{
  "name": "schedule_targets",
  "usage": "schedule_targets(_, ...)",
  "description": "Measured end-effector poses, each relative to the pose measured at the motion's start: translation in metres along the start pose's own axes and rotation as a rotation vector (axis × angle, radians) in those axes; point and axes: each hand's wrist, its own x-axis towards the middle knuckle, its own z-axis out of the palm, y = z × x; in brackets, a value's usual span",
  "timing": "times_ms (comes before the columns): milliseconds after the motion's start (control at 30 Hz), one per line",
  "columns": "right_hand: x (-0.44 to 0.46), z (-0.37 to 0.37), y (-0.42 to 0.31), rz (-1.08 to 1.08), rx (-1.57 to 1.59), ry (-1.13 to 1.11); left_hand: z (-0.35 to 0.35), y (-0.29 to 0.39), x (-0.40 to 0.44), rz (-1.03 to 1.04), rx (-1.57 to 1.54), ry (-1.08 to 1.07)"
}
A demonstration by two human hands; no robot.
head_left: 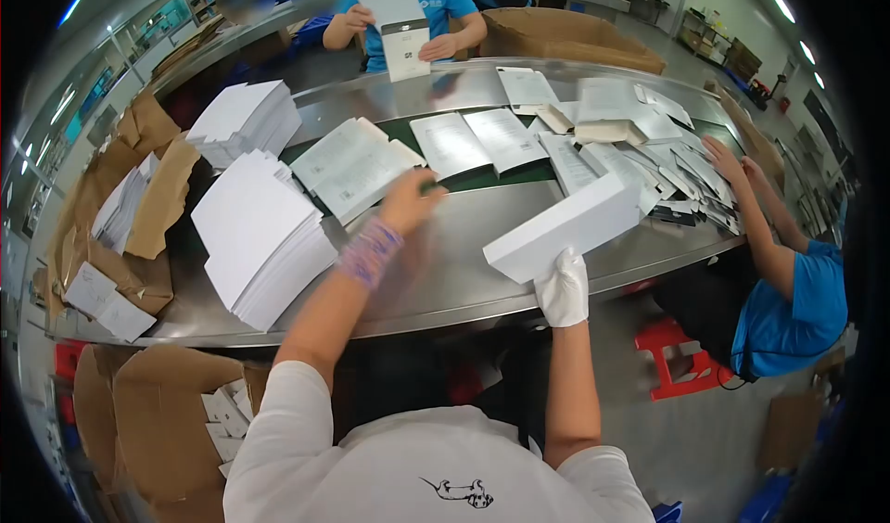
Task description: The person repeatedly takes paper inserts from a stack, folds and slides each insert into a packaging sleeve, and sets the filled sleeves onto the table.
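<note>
The worktop (pixel 464 263) spans the frame: smooth, reflective metal with a green strip. Upper right: a loose heap (pixel 681 166) of thin, flat, pale pieces. Left: a stack (pixel 255 231) of matt white sheets, edges layered. The white box (pixel 561 231), right of centre, is long, rectangular and smooth-faced, slanting upward to the right. Right hand (pixel 563 289), white glove: grip closed on the box's lower edge. Left hand (pixel 413 200), bare, beside printed panels (pixel 354 166) left of centre: grip partly curled, blurred; contents cannot be determined.
</note>
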Motion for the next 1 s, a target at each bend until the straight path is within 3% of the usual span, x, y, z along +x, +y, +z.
schedule_targets(33,0.001,0.003,-0.001,0.006,0.028,0.018,-0.012,-0.021,0.018,0.048,0.32,0.156)
schedule_targets(100,0.003,0.004,-0.003,0.013,0.061,0.046,-0.043,-0.069,0.058,-0.121,0.698,0.126)
schedule_targets(167,0.004,-0.006,0.003,0.023,0.071,0.063,-0.058,-0.08,0.06,-0.491,0.8,-0.025)
schedule_targets(233,0.005,-0.011,0.003,0.03,0.071,0.064,-0.059,-0.069,0.063,-0.591,0.749,-0.146)
schedule_targets(467,0.006,-0.003,0.002,0.038,0.073,0.066,-0.064,-0.046,0.07,-0.555,0.796,-0.308)
schedule_targets(667,0.006,-0.001,0.003,0.036,0.09,0.096,-0.065,-0.056,0.071,-0.432,0.614,-0.429)
schedule_targets(800,0.011,-0.006,0.006,0.005,0.06,0.098,-0.054,-0.043,0.053,-0.451,0.51,-0.342)
schedule_targets(900,0.01,-0.002,0.007,-0.043,0.046,0.125,-0.057,-0.04,0.041,-0.454,0.006,-0.399)
schedule_targets(1000,0.008,0.001,0.005,-0.077,0.0,0.181,-0.057,-0.027,0.029,-0.415,-0.397,-0.043)
